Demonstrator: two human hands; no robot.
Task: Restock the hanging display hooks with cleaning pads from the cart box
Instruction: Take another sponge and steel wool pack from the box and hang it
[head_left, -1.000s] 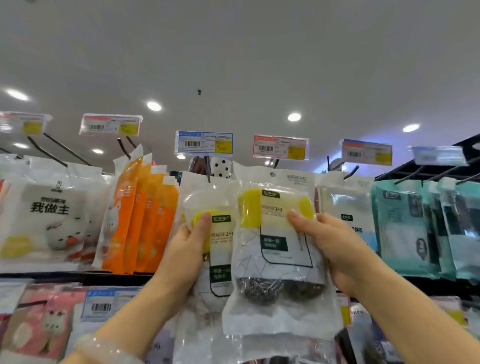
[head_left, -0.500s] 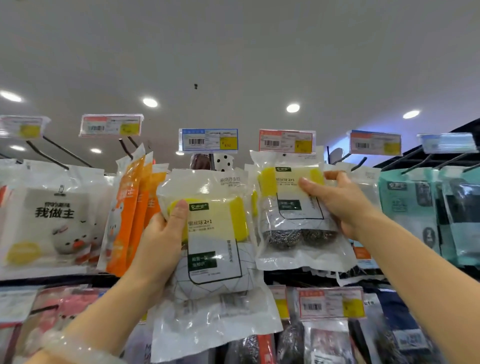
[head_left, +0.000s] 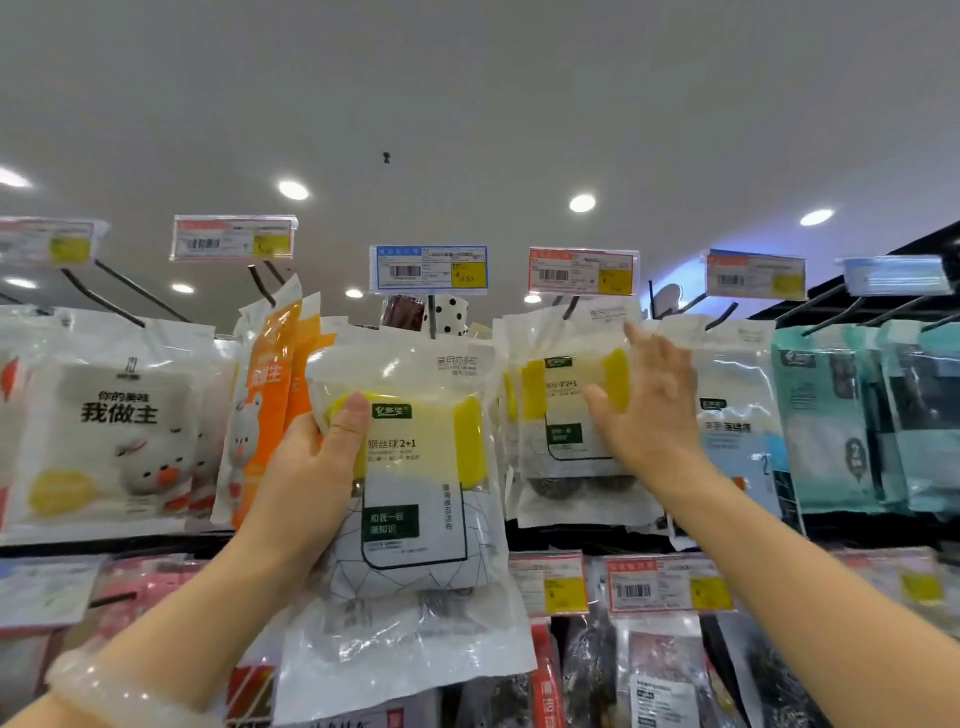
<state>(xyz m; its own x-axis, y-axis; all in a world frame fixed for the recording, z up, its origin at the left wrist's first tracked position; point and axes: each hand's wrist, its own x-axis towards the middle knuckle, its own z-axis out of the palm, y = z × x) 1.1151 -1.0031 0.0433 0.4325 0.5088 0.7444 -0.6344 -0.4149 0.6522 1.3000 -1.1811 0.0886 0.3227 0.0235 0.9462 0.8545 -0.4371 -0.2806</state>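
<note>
The left hand (head_left: 311, 467) grips a scouring-pad pack (head_left: 415, 493) unhung below the blue price tag (head_left: 428, 267), while the slack right hand (head_left: 649, 410) at 3 o'clock touches a hung pack (head_left: 566, 415), which could slip off its hook (head_left: 571, 306) if nudged.

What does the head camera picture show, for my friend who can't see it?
A left hand grips a yellow sponge pack while the open right hand touches a matching pack hanging on a shop hook.

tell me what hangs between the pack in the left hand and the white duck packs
Orange packs hang on their hook between the held pack and the white duck packs, in the head view.
</note>
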